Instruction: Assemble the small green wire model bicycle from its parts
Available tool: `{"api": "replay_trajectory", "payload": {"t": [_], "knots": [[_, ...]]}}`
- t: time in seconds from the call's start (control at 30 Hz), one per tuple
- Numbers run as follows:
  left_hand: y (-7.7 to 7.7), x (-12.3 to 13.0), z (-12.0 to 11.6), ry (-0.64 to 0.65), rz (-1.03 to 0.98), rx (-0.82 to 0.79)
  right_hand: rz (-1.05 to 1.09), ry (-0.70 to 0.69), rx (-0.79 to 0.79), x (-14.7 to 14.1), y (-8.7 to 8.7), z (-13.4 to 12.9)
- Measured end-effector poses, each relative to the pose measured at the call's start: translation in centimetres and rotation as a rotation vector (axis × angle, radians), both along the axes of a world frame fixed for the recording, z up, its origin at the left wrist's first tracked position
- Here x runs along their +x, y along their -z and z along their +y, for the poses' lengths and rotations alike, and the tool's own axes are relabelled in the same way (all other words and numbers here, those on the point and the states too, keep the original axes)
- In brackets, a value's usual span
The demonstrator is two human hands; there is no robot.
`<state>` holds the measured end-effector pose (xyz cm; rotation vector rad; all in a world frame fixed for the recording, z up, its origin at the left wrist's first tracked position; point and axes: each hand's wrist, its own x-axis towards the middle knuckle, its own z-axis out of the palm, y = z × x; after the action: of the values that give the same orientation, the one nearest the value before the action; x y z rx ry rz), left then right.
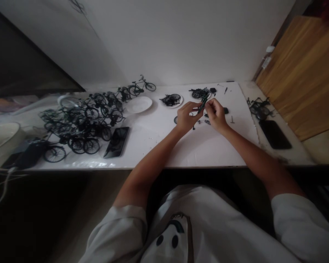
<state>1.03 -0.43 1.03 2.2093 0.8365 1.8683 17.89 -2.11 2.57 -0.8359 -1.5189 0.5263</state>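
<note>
Above the white board, my left hand (186,116) is closed on a dark green model bicycle part (203,102), held tilted between thumb and fingers. My right hand (216,114) is beside it, with thumb and fingers pinched together at the part's right side. Whatever the right fingertips pinch is too small to make out. Below the hands lie small loose parts (207,122) and a wheel (176,119), partly hidden by my left hand. Just behind the hands is a pile of dark bicycle parts (199,93).
Many finished model bicycles (82,120) crowd the left side, with one standing bicycle (142,86) at the back. A white plate (139,105), a dish of wheels (171,99) and a phone (117,142) lie on the board. Another dark phone (275,134) is at right, near a wooden panel (304,76).
</note>
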Motion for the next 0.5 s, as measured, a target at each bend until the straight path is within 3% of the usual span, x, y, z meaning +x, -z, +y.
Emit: {"api": "replay_trajectory", "payload": {"t": [0.13,0.3,0.5], "knots": [[-0.06,0.02,0.06,0.004,0.005,0.027,-0.002,-0.037,0.009,0.09,0.01,0.09],[0.02,0.06,0.29,0.049,-0.032,0.077,-0.016,0.029,0.01,0.03,0.01,0.17],[0.06,-0.18,0.42,-0.008,0.016,0.025,-0.05,0.063,0.046,-0.13,0.34,-0.1]]}}
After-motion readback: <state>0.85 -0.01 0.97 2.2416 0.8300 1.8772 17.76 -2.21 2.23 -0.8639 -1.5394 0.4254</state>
